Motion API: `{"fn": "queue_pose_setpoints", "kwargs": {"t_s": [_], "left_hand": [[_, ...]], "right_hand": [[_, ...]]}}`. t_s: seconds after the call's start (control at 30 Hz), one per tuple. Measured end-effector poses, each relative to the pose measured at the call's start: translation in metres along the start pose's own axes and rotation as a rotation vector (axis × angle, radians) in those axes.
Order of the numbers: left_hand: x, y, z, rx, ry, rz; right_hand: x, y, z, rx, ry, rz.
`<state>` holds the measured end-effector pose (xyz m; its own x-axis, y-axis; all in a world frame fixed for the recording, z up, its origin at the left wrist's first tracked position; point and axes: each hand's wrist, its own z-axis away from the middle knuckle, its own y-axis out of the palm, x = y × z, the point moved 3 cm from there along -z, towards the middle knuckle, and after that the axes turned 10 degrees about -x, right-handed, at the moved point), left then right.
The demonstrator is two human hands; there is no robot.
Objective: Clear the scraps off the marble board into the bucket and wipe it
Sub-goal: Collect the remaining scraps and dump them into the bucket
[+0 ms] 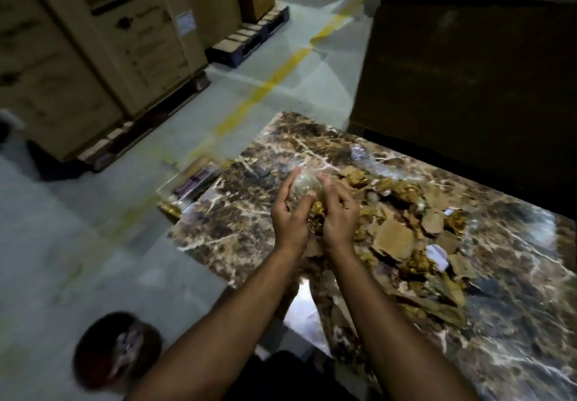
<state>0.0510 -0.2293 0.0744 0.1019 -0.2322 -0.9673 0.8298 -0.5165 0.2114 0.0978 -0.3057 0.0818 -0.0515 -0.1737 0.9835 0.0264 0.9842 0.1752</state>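
Both hands are cupped together over the marble board (237, 226): the left hand (288, 213) and right hand (338, 213) clasp a crumpled clump of clear film and gold foil (304, 193) between them. The remaining scraps (402, 232), torn cardboard and foil, sprawl toward three o'clock of the hands. The bucket (117, 349) sits on the floor at seven o'clock, nearer the left arm, so the load must swing down-left.
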Motion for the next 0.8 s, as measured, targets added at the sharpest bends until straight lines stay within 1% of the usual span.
{"fn": "queue_pose_setpoints", "kwargs": {"t_s": [0.1,0.17,0.27,0.3,0.43,0.6,0.73,0.8], "left_hand": [[-0.015,-0.046,-0.009,-0.178,-0.013,0.131],[-0.024,-0.084,-0.018,-0.312,-0.017,0.225],[-0.041,-0.158,-0.031,-0.570,-0.052,0.353],[-0.045,-0.179,-0.034,-0.614,-0.053,0.393],[-0.057,-0.302,-0.036,-0.817,-0.038,0.502],[-0.056,-0.473,-0.023,-1.048,-0.087,0.538],[-0.052,-0.582,-0.008,-1.219,-0.077,0.496],[-0.050,-0.617,-0.001,-1.274,-0.086,0.496]], "right_hand": [[-0.011,0.046,0.030,0.058,-0.038,0.042],[-0.014,0.080,0.057,0.156,-0.046,0.042],[-0.018,0.136,0.108,0.307,-0.062,0.001],[-0.022,0.152,0.123,0.340,-0.050,-0.005],[-0.056,0.226,0.223,0.544,0.066,0.000],[-0.095,0.304,0.371,0.741,0.135,0.055],[-0.124,0.351,0.468,0.874,0.195,0.119],[-0.137,0.366,0.502,0.947,0.225,0.140]]}}
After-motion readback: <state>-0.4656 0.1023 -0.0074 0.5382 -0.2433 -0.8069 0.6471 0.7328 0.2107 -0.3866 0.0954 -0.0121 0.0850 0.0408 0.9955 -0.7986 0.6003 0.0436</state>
